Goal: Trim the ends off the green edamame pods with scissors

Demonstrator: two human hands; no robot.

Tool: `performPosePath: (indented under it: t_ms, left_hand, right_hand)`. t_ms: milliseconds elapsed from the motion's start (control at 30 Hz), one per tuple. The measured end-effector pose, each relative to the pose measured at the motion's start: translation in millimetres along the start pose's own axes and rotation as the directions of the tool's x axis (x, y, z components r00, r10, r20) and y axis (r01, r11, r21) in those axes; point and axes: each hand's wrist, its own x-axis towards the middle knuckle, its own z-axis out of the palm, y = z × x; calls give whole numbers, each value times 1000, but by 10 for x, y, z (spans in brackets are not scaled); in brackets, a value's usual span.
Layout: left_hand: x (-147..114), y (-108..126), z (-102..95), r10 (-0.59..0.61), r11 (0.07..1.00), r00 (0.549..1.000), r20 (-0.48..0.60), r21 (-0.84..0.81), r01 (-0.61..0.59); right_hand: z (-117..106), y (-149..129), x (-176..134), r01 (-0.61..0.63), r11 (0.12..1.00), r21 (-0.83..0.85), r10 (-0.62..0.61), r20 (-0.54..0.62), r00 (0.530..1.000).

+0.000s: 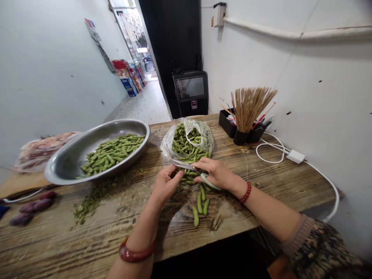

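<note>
Bare wooden table lay open front-left; metal basin blocked the left, bean bag the middle, skewer holder and white cable the right rear.

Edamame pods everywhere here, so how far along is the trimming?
Done: a good heap of pods lies in the metal basin, with green trimmings scattered on the wooden table. In hand: the left hand holds pods at the bag's mouth while the right hand works scissors. Left: the plastic bag looks fairly full, and a few pods lie loose.
</note>
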Motion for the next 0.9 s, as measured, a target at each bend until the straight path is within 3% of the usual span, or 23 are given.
performPosePath:
  t_ms: [167, 267, 333, 433, 500, 600, 733, 800, 900]
  left_hand:
    - [-14, 43, -13, -241, 909, 970, 31, -344, 237]
    - [-14, 42, 0, -250, 883, 965, 72, -392, 258]
    - [-9, 8, 32, -196, 943, 979, 46, -266, 201]
    - [-9, -62, 110, 21, 988, 1000, -9, 151, -20]
    - [-23, -86, 166, 137, 903, 988, 67, 403, -152]
    - [-57, -65, 226, 116, 721, 977, 176, 662, -205]
    - [-89, 8, 249, 31, 546, 979, 202, 817, -186]
    - [-99, 24, 247, 11, 531, 976, 217, 826, -189]
    - [-106, 2, 226, 20, 587, 975, 220, 787, -189]
  right_hand:
    - [8, 76, 8, -57, 996, 65, 66, -145, 987]
    - [20, 100, 10, -49, 995, 91, 65, -182, 981]
    - [28, 96, 9, -41, 995, 91, 57, -185, 981]
    - [39, 75, 0, -39, 997, 71, 51, -177, 983]
    - [50, 64, -8, -33, 997, 73, 45, -159, 986]
    - [72, 64, -20, -28, 997, 69, 38, -143, 989]
    - [103, 86, -31, -15, 997, 81, 27, -148, 989]
    - [116, 99, -37, -1, 996, 84, 15, -157, 988]
    - [126, 115, -47, 4, 997, 82, 8, -150, 989]
